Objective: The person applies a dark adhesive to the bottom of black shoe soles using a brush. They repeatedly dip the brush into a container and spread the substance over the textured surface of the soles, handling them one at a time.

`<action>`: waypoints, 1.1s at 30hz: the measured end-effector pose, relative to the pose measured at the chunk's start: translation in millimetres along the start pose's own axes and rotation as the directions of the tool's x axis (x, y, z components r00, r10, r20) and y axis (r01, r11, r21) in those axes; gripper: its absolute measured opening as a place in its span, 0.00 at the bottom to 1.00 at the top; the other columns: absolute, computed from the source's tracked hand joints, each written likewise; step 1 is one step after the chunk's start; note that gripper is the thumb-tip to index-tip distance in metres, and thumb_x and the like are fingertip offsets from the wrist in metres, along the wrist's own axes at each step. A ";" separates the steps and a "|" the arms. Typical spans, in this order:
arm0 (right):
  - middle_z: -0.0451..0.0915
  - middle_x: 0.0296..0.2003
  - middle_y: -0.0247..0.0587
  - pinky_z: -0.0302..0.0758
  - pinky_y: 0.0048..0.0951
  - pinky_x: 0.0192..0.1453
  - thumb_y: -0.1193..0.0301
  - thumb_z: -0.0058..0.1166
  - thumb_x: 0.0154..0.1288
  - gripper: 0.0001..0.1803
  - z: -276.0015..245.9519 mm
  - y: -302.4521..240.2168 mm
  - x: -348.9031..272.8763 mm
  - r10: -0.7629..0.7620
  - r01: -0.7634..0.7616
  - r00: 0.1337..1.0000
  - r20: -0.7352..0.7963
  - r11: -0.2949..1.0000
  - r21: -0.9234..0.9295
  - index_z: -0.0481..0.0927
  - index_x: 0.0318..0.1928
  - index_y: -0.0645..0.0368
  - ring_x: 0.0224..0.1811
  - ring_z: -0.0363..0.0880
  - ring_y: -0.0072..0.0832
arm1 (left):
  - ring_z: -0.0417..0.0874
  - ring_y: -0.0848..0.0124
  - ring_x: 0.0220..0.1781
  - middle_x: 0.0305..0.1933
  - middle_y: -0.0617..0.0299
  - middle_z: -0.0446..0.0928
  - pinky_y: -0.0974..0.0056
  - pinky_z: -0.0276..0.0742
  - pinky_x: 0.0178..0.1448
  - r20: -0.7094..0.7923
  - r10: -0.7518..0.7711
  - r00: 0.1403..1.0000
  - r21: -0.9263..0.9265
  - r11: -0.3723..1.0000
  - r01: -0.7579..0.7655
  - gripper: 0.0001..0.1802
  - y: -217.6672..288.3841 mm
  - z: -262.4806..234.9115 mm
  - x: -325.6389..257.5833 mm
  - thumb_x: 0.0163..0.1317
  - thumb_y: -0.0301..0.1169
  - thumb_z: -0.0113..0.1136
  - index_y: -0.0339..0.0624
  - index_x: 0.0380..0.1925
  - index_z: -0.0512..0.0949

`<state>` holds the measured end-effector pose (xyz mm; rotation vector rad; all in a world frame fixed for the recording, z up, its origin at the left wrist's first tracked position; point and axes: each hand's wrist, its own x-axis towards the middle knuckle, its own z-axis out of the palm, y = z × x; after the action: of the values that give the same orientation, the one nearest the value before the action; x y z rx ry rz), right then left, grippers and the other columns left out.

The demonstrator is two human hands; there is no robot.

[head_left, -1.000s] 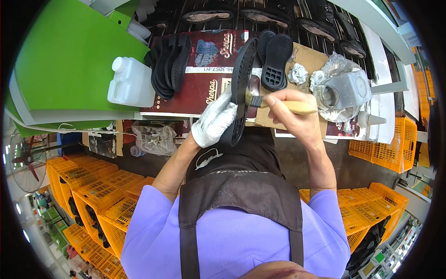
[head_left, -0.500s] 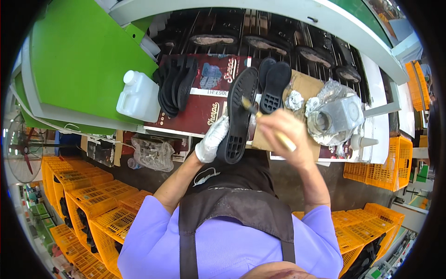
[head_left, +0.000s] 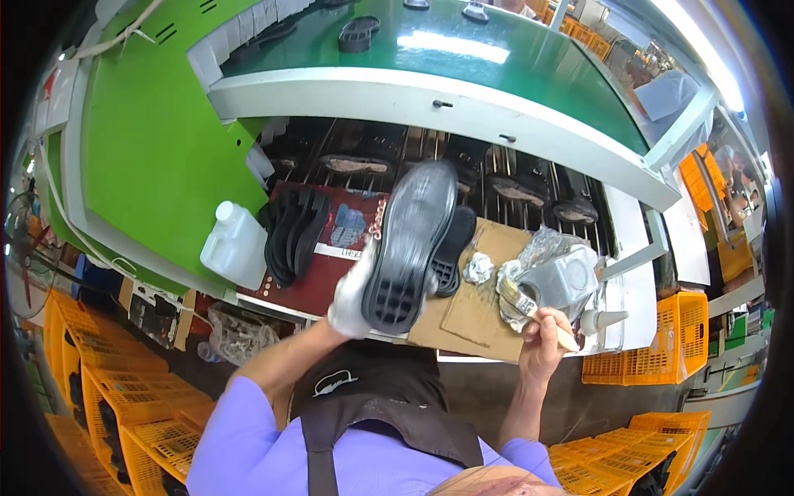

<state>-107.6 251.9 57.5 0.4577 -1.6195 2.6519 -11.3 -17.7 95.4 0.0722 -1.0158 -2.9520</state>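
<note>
My left hand (head_left: 353, 299), in a white glove, grips a black shoe sole (head_left: 416, 219) by its edge and holds it tilted above the table. The sole's inner face shines as if wet, and its heel end has a grid of square hollows. My bare right hand (head_left: 542, 341) is closed round the handle of a paintbrush (head_left: 518, 302). The brush's pale bristles are at the mouth of a cut, clear plastic jug (head_left: 569, 279) lying on its side in crumpled film. Another black sole (head_left: 454, 248) lies partly hidden behind the held one.
Several black soles (head_left: 296, 236) stand left beside a white jug (head_left: 234, 248). Cardboard (head_left: 471, 322) covers part of the table, with a squeeze bottle (head_left: 602, 321) at its right. Behind, dark shoe parts lie on a roller rack under a white beam (head_left: 347, 89). Orange crates (head_left: 653, 347) stand around.
My right hand has moved the brush off the sole, rightward to the jug's mouth. My left hand has turned the sole slightly, and its face now looks glossier. The view has tilted up.
</note>
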 end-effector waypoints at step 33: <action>0.75 0.21 0.36 0.64 0.17 0.25 0.72 0.56 0.61 0.10 33.3 48.8 -31.3 0.355 -0.346 0.934 0.043 0.927 -0.146 0.79 0.37 0.68 0.21 0.69 0.18 | 0.80 0.56 0.40 0.38 0.50 0.79 0.59 0.77 0.45 0.265 0.662 0.702 0.921 -0.388 0.019 0.14 21.0 -110.2 -20.9 0.56 0.30 0.61 0.38 0.42 0.77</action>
<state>-76.8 204.7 21.4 0.2795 -2.0646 2.7614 15.2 -101.2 22.4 0.3214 -2.3181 -0.5689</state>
